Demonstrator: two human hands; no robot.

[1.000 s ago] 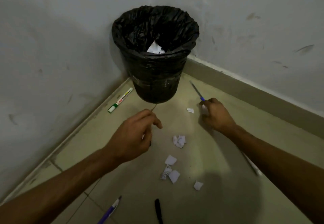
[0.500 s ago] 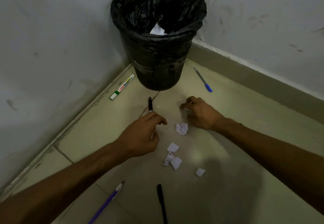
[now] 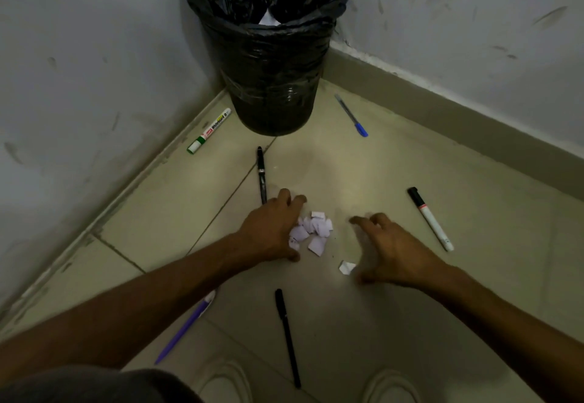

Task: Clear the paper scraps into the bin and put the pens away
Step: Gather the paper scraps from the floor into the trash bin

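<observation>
While the paper scraps [image 3: 311, 232] lie heaped on the floor [image 3: 379, 165] between the hands, the step is judged to be gathering. The left hand [image 3: 271, 229] cups the heap's edge, fingers loosely bent, gripping nothing; the right hand [image 3: 392, 251] is spread, empty (one stray scrap [image 3: 347, 267] by its thumb). Next: scoop both-handed, lift to bin [image 3: 271, 86]. The pens [image 3: 287, 333] lie untouched.

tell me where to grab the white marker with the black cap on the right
Pinch the white marker across its barrel near the middle, fingers coming down from above. It lies flat on the floor with both long sides free, and the right hand is nearest.
</observation>
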